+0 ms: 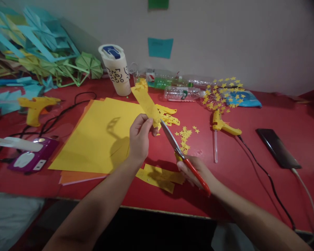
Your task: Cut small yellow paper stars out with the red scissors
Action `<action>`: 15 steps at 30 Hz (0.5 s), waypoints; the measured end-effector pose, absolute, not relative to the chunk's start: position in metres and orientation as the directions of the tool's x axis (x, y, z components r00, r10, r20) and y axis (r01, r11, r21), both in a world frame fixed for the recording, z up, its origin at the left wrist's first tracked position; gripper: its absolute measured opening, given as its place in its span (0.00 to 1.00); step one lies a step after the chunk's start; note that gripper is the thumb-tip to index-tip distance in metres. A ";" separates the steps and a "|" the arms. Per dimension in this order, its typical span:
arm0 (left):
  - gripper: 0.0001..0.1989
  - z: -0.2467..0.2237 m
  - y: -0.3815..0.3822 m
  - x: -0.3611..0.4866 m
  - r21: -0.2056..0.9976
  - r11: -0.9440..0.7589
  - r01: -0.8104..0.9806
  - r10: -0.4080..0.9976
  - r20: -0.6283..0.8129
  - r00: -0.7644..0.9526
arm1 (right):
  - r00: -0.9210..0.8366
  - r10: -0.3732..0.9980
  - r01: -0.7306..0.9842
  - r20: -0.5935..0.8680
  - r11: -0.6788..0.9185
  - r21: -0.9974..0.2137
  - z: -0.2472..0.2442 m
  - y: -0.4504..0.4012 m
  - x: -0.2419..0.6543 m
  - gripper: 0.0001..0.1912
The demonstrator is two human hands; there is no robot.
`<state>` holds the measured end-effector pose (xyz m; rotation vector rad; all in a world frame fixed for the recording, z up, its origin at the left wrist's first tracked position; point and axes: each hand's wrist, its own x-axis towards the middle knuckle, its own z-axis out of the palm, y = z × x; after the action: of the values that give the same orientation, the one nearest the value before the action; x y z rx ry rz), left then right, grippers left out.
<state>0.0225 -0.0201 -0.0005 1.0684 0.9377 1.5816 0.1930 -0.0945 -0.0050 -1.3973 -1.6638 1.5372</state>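
Note:
My left hand (140, 136) pinches the lower end of a yellow paper strip (146, 103), which tilts up and to the left over the table. In my right hand (196, 170) is a pair of scissors (172, 140) with red handles, its blade tips at the strip's lower right edge. Whether the tips are cutting into the paper I cannot tell. Cut yellow scraps (170, 116) lie just behind the strip. Small yellow paper stars (185, 136) are piled right of the blades. Below my hands rest more yellow strips (159, 177).
Yellow sheets (94, 136) cover the left middle of the red table (251, 195). A white tumbler (116, 71) and plastic bottles (183, 93) stand or lie behind. Glue guns (222, 125) with cords, a phone (277, 148) and a purple power strip (35, 157) flank the work area.

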 end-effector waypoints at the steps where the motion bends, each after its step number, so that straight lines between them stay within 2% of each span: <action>1: 0.08 0.000 -0.020 0.021 0.929 -0.244 -0.277 0.968 0.216 -0.128 | -0.371 0.884 0.353 -0.284 -0.148 -0.924 -0.004 -0.094 0.193 0.23; 8: 0.09 0.005 -0.023 0.018 0.947 -0.313 -0.078 0.950 0.311 -0.042 | -0.358 0.894 0.359 -0.269 -0.134 -0.924 -0.003 -0.093 0.196 0.26; 15: 0.07 0.005 -0.020 0.017 0.939 -0.326 -0.112 0.945 0.325 -0.029 | -0.368 0.882 0.377 -0.295 -0.149 -0.914 -0.002 -0.091 0.198 0.26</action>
<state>0.0171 -0.0200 0.0054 1.3522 0.9537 1.5090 0.1980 -0.0912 -0.0021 -1.4175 -1.6855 1.5336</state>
